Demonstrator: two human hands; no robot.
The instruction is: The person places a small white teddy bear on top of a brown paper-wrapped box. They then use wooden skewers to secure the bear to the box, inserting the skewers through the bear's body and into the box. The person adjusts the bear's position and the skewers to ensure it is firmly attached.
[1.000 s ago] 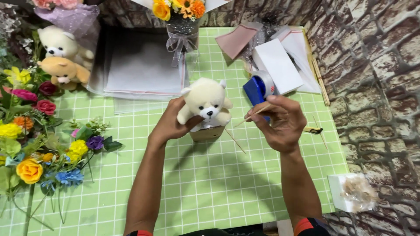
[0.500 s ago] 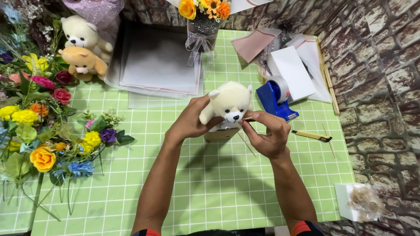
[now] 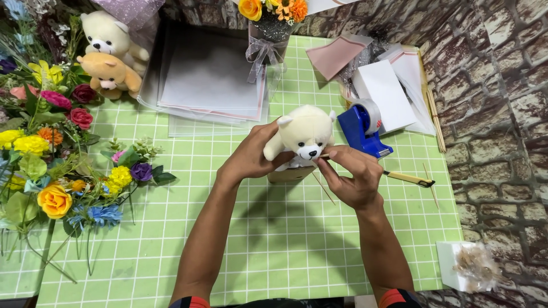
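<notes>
- At the centre of the frame, my left hand (image 3: 251, 157) cups the back of the cream plush bear (image 3: 302, 134), fingers wrapped round its side, holding it upright over the green checked table (image 3: 274, 239).
- My right hand (image 3: 351, 177) has come in from the tape dispenser side since a second ago; then it was held apart, at the bear's right, and now its fingertips pinch a thin wooden skewer (image 3: 321, 185) right under the bear's chin.
- That closing-in suggests to me the stick is being worked in at the bear's base, where a small brown cardboard piece (image 3: 291, 173) sits under the toy.
- Bear: soft, fuzzy pile, rounded head, dark nose. Skewer: slim, stiff, pale wood, slanting down toward the lower right.
- Just right of the hands stands the blue tape dispenser (image 3: 361, 128), hard plastic with a glossy roll; beside it lies a yellow-handled craft knife (image 3: 408, 178).
- Upper left of the frame: two more plush bears (image 3: 108, 54), white and tan, above a spread of artificial flowers (image 3: 51, 171) with fabric petals.
- Top centre: stacked translucent wrapping sheets (image 3: 208, 80) and a small bouquet (image 3: 268, 17).
</notes>
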